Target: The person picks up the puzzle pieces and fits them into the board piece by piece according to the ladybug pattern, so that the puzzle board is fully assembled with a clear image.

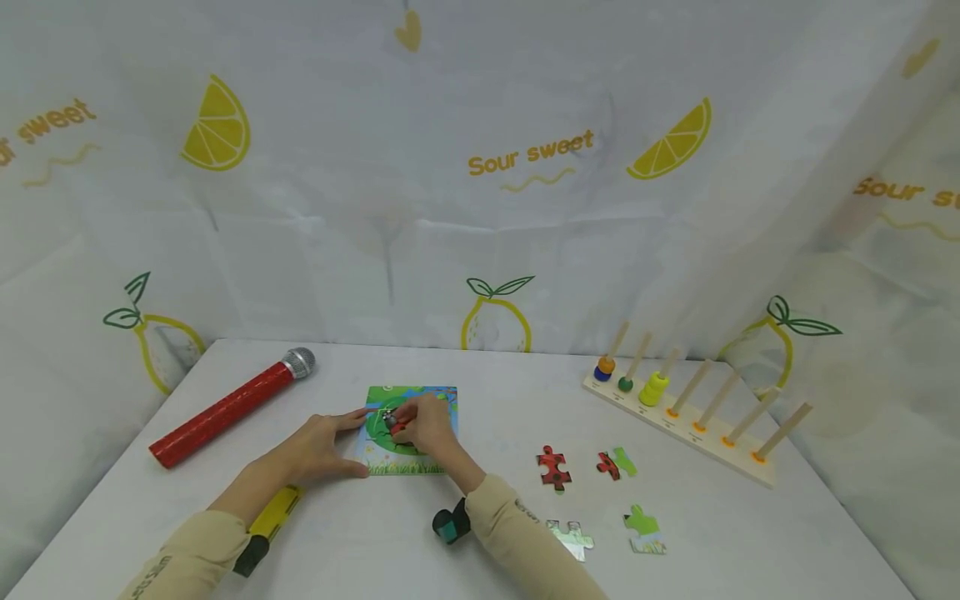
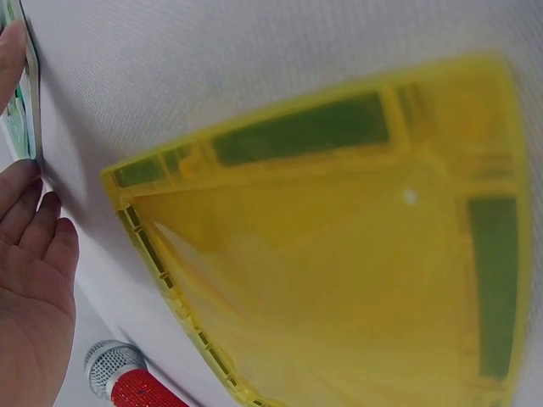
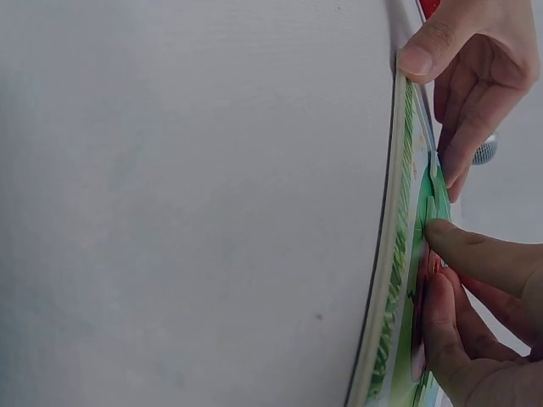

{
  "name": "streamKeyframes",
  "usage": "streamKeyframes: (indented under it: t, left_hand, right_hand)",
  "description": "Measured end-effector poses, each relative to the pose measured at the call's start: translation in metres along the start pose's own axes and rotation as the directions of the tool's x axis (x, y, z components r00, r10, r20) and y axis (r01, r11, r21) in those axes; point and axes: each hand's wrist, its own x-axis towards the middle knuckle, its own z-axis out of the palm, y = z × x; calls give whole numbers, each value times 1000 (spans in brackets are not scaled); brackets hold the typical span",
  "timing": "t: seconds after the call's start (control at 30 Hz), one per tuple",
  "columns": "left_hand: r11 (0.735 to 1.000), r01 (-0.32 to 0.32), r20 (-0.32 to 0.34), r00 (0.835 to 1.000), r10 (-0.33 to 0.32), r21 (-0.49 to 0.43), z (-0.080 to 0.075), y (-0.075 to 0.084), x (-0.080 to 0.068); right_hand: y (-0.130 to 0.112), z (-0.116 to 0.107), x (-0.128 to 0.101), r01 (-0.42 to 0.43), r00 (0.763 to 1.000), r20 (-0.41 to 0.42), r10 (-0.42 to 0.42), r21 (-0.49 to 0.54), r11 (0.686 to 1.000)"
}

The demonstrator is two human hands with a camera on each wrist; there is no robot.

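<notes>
A square puzzle board (image 1: 405, 468) with a green leaf picture and a grass border lies on the white table. Over its middle my right hand (image 1: 429, 425) pinches a jigsaw piece (image 1: 389, 419) printed with a ladybug's dark head and some red. Seen edge-on in the right wrist view, the fingertips are right at the board's surface and partly hide the piece. My left hand (image 1: 322, 446) is spread at the board's left side, thumb by the near corner and straight fingers along the upper left edge.
Loose jigsaw pieces lie to the right: a red one (image 1: 553, 468), a red-and-green one (image 1: 617, 463), a pale one (image 1: 572, 539) and a green one (image 1: 643, 530). A red microphone (image 1: 225, 414) lies at the left. A wooden peg rack (image 1: 682, 417) with coloured beads stands at the back right.
</notes>
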Motion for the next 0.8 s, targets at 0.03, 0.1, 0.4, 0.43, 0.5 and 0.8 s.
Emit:
streamKeyframes:
  t: [0.03,0.1,0.4,0.43,0.5,0.8]
  left_hand:
    - [1000,-1,0,1000,1,0,0,0,0]
    - [1000,-6,-3,1000,6,2,0,-1,0]
    - [1000,0,1,1000,0,2,1,-2,0]
    - [1000,2,1,1000,-2,2,1,-2,1]
    - [1000,0,3,1000,0,0,1,-2,1]
    - [1000,-19,-5,1000,19,18,1,-2,1]
  right_hand:
    - [0,0,0,1,1000,1,-1,-5,1000]
    - [0,1,0,2,1000,7,-2,-10,1000]
    - [-1,0,-1,25,1000,9,-25,37,999]
    - [-1,0,-1,26,1000,8,-27,51,998]
    - [0,0,-2,23,1000,-3,-23,92,996]
    - [3,9,-7,23,985,-166,44,381,924]
